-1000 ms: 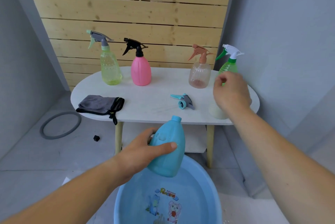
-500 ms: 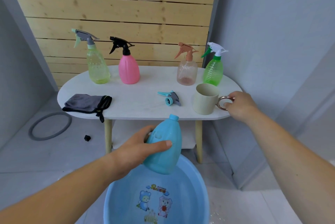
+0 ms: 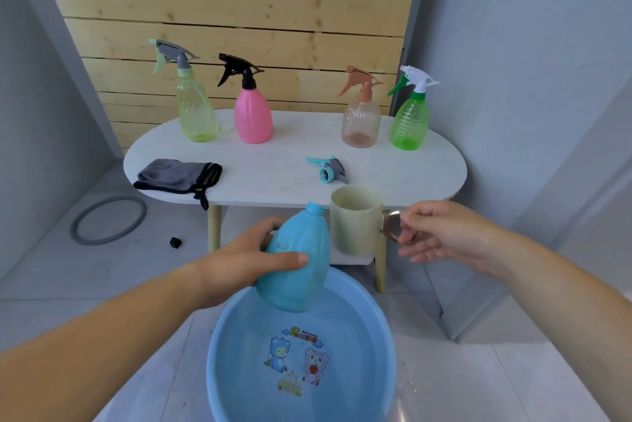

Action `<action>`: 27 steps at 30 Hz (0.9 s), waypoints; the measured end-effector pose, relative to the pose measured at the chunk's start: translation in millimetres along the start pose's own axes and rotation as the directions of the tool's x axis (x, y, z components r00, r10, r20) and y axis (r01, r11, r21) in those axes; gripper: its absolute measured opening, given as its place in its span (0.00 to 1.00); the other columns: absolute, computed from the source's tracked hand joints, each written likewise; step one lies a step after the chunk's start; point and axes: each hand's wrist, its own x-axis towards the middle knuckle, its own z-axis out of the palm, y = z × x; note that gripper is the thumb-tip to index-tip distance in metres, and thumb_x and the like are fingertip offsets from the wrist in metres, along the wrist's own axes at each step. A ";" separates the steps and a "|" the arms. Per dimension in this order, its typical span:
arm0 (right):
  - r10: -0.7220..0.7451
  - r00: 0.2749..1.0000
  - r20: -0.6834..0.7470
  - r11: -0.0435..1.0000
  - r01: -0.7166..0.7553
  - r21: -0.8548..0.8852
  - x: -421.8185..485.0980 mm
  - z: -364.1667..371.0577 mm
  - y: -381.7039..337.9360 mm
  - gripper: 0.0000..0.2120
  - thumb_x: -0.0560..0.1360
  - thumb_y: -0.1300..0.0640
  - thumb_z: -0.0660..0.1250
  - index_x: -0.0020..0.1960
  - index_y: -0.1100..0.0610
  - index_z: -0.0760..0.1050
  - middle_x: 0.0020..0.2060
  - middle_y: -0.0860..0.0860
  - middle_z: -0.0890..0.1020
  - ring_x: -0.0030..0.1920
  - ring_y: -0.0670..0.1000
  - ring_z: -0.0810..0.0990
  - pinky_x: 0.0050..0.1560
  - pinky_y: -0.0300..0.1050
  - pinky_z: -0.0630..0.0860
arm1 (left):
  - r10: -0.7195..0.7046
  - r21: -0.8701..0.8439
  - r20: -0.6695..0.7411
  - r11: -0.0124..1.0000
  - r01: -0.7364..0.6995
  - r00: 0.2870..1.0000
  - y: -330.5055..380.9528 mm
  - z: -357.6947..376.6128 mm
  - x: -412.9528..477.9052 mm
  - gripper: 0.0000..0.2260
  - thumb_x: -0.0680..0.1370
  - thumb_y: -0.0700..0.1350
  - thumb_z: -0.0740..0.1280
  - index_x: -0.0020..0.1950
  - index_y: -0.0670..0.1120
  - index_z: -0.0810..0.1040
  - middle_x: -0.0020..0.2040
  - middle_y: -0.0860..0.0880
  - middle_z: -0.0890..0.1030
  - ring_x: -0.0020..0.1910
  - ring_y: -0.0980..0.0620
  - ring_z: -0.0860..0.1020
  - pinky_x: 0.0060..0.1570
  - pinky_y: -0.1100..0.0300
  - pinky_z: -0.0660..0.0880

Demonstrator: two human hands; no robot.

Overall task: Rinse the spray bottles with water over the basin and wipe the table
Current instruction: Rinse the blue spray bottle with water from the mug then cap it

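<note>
— Wooden slats and grey walls frame a white desk (image 3: 273,182). Where is your bottle?
— Over the basin (image 3: 213,363) on the floor. Your left hand (image 3: 246,261) wraps the uncapped blue bottle (image 3: 297,271), which is tilted, its neck just beside the cream mug (image 3: 355,219).
— And your right hand (image 3: 444,237)?
— It pinches the mug's metal handle and holds the mug off the desk. Expect the plastic bottle to be light, slightly springy and probably slick once wet, so grip its broad belly, not the neck. Its spray head (image 3: 328,171) lies on the desk.
</note>
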 end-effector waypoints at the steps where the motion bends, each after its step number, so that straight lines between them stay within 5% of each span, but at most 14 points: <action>1: 0.039 0.999 0.019 0.999 -0.039 -0.023 0.1 5.9 7.5 0.09 0.81 0.53 0.64 0.47 0.58 0.77 0.41 0.58 0.82 0.46 0.63 0.85 0.45 0.51 0.82 | -0.009 0.006 0.000 1.000 0.009 1.000 -2.1 -3.4 -1.6 0.29 0.69 0.51 0.81 0.66 0.55 0.73 0.59 0.49 0.84 0.54 0.51 0.85 0.51 0.55 0.83; 9: 0.319 0.944 0.084 0.921 -0.288 -0.264 51.8 80.3 105.1 0.09 0.81 0.53 0.59 0.46 0.57 0.72 0.36 0.54 0.77 0.30 0.53 0.79 0.34 0.41 0.75 | -0.034 0.061 -0.019 0.997 0.036 0.999 -24.9 -0.1 6.4 0.31 0.67 0.49 0.81 0.69 0.55 0.75 0.61 0.49 0.84 0.57 0.51 0.84 0.53 0.55 0.82; 14: 0.417 0.907 0.055 0.890 -0.396 -0.226 75.0 105.2 158.1 0.10 0.80 0.51 0.61 0.46 0.57 0.74 0.34 0.53 0.76 0.28 0.52 0.76 0.32 0.39 0.74 | -0.118 0.093 -0.011 0.989 0.119 0.993 -48.7 1.9 11.4 0.31 0.70 0.47 0.82 0.70 0.59 0.73 0.64 0.51 0.80 0.58 0.51 0.83 0.50 0.56 0.83; 21: 0.477 0.879 0.022 0.852 -0.456 -0.255 89.3 121.9 205.5 0.13 0.80 0.52 0.64 0.40 0.58 0.75 0.31 0.54 0.73 0.26 0.52 0.67 0.27 0.37 0.66 | -0.193 0.095 -0.015 0.977 0.193 0.981 -70.4 -0.3 18.4 0.35 0.64 0.52 0.84 0.67 0.60 0.73 0.63 0.47 0.80 0.57 0.47 0.84 0.54 0.42 0.83; 27: 0.508 0.861 -0.006 0.821 -0.486 -0.300 95.2 126.1 216.1 0.13 0.79 0.52 0.64 0.39 0.58 0.75 0.30 0.55 0.73 0.25 0.52 0.67 0.28 0.38 0.67 | -0.209 0.073 -0.007 0.975 0.209 0.978 -69.5 4.5 25.5 0.30 0.71 0.46 0.82 0.67 0.58 0.72 0.63 0.46 0.80 0.57 0.47 0.84 0.54 0.43 0.84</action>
